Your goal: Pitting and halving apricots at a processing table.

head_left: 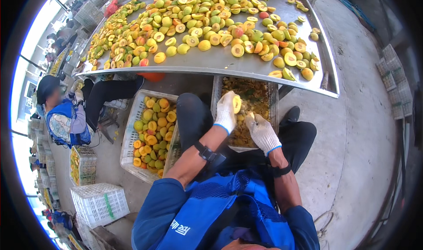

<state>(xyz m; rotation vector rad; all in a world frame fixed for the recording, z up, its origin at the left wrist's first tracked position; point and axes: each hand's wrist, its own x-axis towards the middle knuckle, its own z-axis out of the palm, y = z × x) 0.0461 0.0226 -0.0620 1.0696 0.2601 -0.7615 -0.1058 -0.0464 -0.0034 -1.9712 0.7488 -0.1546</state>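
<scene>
My left hand (pixel 227 110), in a white knit glove, grips a halved yellow stone fruit (pixel 237 104), seemingly a peach, its cut face turned right. Close by on the right, my gloved right hand (pixel 262 131) has its fingers curled around a small yellowish object (pixel 251 114), too blurred to identify. Both hands are above a plastic crate (pixel 216 85) of brown and yellow fruit scraps (pixel 246 131) between my knees. Beyond them, a metal-topped table (pixel 211 60) bears many halved fruits (pixel 198 22), several with pits showing.
Left of my knee stands a white crate (pixel 127 151) of pitted fruit halves (pixel 153 134). An upturned white crate (pixel 99 203) and a filled crate (pixel 87 170) are farther left. A seated co-worker (pixel 69 118) handles fruit there. The table's raised metal rim (pixel 214 72) overhangs the scrap crate.
</scene>
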